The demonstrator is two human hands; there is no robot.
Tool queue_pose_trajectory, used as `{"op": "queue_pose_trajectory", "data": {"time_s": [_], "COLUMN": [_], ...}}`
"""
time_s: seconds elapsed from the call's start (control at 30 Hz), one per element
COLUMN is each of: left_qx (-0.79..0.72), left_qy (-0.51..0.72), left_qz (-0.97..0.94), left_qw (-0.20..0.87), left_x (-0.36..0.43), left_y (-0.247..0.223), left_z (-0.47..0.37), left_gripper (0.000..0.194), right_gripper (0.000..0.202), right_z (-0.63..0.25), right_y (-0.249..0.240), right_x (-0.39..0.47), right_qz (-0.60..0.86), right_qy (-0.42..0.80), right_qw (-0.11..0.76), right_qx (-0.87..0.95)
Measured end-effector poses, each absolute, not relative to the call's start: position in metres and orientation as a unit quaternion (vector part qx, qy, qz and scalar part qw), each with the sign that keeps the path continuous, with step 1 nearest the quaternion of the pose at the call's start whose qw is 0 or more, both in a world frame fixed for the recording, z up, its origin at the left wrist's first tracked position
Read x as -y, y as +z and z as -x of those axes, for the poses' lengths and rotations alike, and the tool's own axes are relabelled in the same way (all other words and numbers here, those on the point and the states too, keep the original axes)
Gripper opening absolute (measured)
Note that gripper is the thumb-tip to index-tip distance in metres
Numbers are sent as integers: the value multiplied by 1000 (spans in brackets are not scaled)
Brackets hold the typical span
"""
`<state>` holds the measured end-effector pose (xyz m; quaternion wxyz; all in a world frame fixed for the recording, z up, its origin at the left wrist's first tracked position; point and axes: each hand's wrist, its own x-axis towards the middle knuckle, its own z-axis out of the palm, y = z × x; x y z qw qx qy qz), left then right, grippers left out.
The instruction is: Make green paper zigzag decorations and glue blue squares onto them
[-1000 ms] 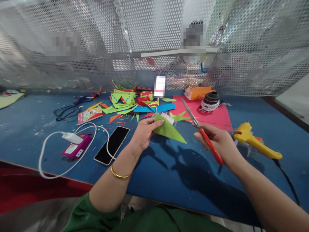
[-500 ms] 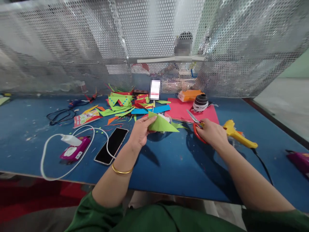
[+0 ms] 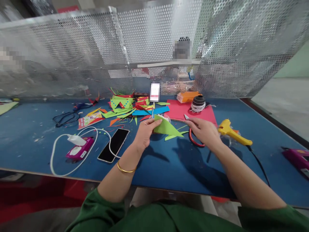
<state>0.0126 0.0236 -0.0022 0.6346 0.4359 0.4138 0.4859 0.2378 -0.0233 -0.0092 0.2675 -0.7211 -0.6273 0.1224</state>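
My left hand [image 3: 146,131] pinches a folded piece of green paper [image 3: 166,126] between thumb and fingers, with its pointed end toward the right. Below that point, a green paper scrap [image 3: 173,136] lies on the blue table. My right hand [image 3: 204,130] is over a pair of scissors with a red handle [image 3: 196,141]. Its fingers stretch left and are not through the visible handle loop. A blade tip shows beyond the fingertips; the middle of the scissors is hidden under the hand.
A yellow glue gun [image 3: 233,132] lies right, its cord running frontward. Red sheets [image 3: 178,109] lie behind, with a black spool [image 3: 198,103] on them. Left are a phone [image 3: 114,145], white cable and purple power strip [image 3: 80,149]. Decorated green paper [image 3: 122,103] and scraps lie behind.
My right hand has shifted left across the scissors and its grip has loosened; the scissors sit slightly lower. My left hand keeps hold of the green paper. The view has moved slightly.
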Motion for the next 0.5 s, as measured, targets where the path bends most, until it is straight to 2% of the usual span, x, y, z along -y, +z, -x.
{"op": "queue_pose_trajectory", "data": {"time_s": [0.13,0.2,0.3,0.4,0.5], "left_qx": [-406,-415,-464,-491,-498], "left_qy": [467,454,389,250,191], "left_qz": [-468,-507,-652,-793,-825], "left_qw": [631,604,455,258,189], "left_x": [-15,-11,-5,1,2], "left_y": [-8,-11,-16,-22,-28], "left_z": [-27,-32,-39,-48,-63], "left_gripper": [24,32,46,29,38], "right_gripper": [40,37,32,28,27], "right_z": [-220,-222,-240,-263,-271], "right_y": [-12,-14,-14,-13,-14], "right_x": [32,33,29,22,18], "right_qz": [610,587,579,571,560], "right_qy": [261,292,294,291,307], "right_qw": [377,438,551,633,666], "right_qx": [646,616,524,434,386]}}
